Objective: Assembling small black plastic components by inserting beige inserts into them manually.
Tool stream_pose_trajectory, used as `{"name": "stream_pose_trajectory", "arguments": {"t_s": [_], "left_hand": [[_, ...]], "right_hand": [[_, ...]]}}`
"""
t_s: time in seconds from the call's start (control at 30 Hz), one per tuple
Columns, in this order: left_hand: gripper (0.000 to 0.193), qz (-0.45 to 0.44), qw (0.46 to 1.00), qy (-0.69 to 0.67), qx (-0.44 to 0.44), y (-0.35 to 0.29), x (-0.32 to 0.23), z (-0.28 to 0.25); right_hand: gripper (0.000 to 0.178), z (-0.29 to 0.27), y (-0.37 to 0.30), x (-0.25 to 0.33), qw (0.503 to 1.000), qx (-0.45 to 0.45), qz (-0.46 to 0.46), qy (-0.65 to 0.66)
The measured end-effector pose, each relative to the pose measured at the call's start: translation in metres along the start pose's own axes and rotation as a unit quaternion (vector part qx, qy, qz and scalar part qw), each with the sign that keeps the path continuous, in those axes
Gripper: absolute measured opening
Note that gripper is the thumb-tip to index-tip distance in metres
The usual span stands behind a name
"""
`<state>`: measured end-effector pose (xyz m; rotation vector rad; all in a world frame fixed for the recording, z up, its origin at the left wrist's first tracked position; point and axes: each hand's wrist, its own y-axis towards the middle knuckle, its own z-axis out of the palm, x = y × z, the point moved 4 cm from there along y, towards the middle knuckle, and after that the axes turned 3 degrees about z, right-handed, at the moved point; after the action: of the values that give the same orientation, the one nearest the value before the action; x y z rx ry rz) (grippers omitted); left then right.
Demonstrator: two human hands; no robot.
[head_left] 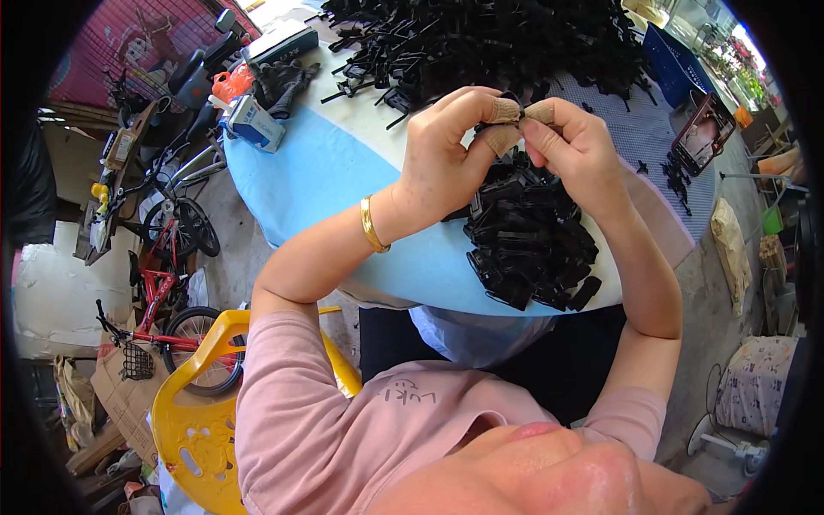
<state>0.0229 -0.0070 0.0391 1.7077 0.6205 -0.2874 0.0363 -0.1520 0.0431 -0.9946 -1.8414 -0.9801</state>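
Over the table, my left hand (442, 159) and my right hand (579, 154) meet, fingertips pinched together around a small black plastic part (520, 112). Most of that part is hidden behind the fingers. Beige coverings wrap several fingertips on both hands. Just below the hands, a pile of black plastic pieces (528, 236) reaches toward the near table edge. Beyond them spreads a larger heap of black parts (489, 51), some with thin stems sticking out.
The round table has a light blue cover (300, 180). At its left lie a blue-and-white carton (256, 124) and an orange bag (232, 83). A phone (704, 133) and a blue basket (674, 69) are at right. A yellow chair (202, 429) and red bicycle (156, 292) stand left.
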Motion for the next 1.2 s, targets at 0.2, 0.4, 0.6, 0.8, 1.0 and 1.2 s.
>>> {"name": "stream_pose_trajectory", "arguments": {"t_s": [0.2,0.4,0.6,0.8,1.0,1.2], "left_hand": [[0.024,-0.152,0.97,-0.188,0.022,0.0,0.014,0.006],[0.029,-0.37,0.734,-0.569,0.016,0.002,0.033,0.008],[0.031,-0.301,0.884,-0.332,0.134,-0.002,0.028,0.011],[0.039,-0.235,0.921,-0.283,0.127,-0.006,0.014,0.018],[0.03,-0.252,0.916,-0.292,0.114,-0.003,0.022,0.009],[0.026,-0.241,0.931,-0.254,0.101,-0.004,0.022,0.01]], "right_hand": [[0.01,-0.007,0.009,-0.001,0.994,-0.032,-0.104,0.001],[0.015,-0.018,0.002,0.008,0.975,-0.059,-0.185,-0.109],[0.015,-0.016,0.004,0.0,0.985,-0.075,-0.151,-0.036],[0.012,-0.011,0.008,-0.007,0.995,-0.041,-0.087,-0.009],[0.017,-0.01,0.009,-0.012,0.997,0.032,-0.008,0.067],[0.018,-0.005,0.007,-0.008,0.999,0.031,0.028,0.034]]}}
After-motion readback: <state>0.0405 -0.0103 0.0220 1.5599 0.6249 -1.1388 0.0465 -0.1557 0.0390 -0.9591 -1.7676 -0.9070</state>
